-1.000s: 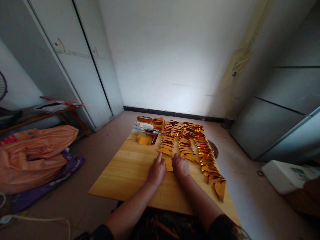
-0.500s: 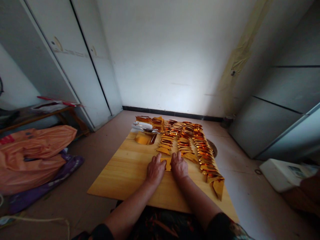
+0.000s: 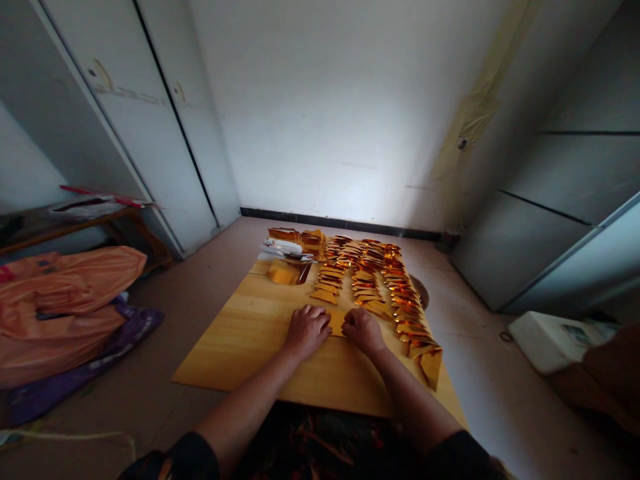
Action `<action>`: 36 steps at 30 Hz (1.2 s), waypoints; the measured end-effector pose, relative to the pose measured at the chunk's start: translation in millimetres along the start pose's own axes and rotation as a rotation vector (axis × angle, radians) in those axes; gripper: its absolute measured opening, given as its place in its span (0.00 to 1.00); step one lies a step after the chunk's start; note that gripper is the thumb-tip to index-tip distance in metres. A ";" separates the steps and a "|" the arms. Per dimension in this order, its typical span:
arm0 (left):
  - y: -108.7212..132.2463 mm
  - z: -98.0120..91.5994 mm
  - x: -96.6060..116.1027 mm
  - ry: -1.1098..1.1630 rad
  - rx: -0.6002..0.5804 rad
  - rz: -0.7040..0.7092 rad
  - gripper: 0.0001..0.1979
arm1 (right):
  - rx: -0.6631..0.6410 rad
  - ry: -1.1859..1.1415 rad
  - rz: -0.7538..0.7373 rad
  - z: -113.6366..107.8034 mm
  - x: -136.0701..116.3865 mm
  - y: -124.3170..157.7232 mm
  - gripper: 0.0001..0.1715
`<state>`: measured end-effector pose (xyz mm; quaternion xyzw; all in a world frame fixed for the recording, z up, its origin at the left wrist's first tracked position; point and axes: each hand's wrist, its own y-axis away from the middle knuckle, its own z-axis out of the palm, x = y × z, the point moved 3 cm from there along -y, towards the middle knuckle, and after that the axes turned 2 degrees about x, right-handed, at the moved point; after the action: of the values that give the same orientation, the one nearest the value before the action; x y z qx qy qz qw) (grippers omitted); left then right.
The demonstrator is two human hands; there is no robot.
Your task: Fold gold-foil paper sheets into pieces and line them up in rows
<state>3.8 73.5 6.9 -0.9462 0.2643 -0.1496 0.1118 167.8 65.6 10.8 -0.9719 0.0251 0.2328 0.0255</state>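
A small gold paper piece (image 3: 337,323) lies on the wooden board (image 3: 250,333) between my two hands. My left hand (image 3: 306,329) rests knuckles up at its left edge, fingers curled onto the paper. My right hand (image 3: 364,330) presses on its right edge with fingers bent. Beyond them run three rows of folded gold paper pieces (image 3: 367,280), overlapping like scales from the far edge toward me; the right row (image 3: 415,333) reaches furthest forward.
A stack of flat gold sheets (image 3: 285,272) and a white packet (image 3: 279,249) sit at the board's far left. Orange and purple bags (image 3: 65,307) lie on the floor left; a white box (image 3: 550,340) lies right. White cabinet doors stand behind.
My left hand's fingers went from stretched out to curled over the paper. Both hands closed in on the piece. The view tilted slightly.
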 end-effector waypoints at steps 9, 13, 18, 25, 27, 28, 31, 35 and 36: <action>2.2 -0.8 -2.0 0.056 -0.060 -0.044 0.16 | -0.022 0.098 0.072 4.3 -23.8 8.5 0.09; 2.8 -0.5 -2.1 0.063 -0.049 -0.044 0.15 | -0.035 0.102 0.102 3.6 -24.1 8.9 0.10; 3.0 2.0 -6.2 0.069 -0.058 -0.033 0.17 | -0.023 0.066 0.125 2.4 -23.5 8.2 0.09; 3.5 1.9 -13.3 0.088 -0.093 0.011 0.17 | -0.037 -0.049 0.092 0.9 -11.3 7.2 0.07; 3.3 1.0 -14.7 0.084 -0.116 0.023 0.18 | -0.033 -0.097 0.062 1.5 -6.5 7.0 0.09; 3.1 0.5 -15.4 0.080 -0.126 0.031 0.19 | -0.025 -0.118 0.050 1.8 -3.9 7.0 0.10; 2.3 0.2 -17.7 0.071 -0.150 0.059 0.20 | -0.001 -0.157 0.021 1.8 3.2 7.3 0.13; 0.8 2.7 -22.2 0.073 -0.171 0.081 0.21 | -0.018 -0.197 -0.036 -0.5 8.2 8.0 0.16; 0.3 3.3 -23.2 0.074 -0.170 0.088 0.21 | -0.016 -0.200 -0.051 -1.4 8.9 8.4 0.16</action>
<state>-14.2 86.1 -1.4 -0.9336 0.3213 -0.1562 0.0277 175.8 56.9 7.7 -0.9443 -0.0042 0.3281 0.0261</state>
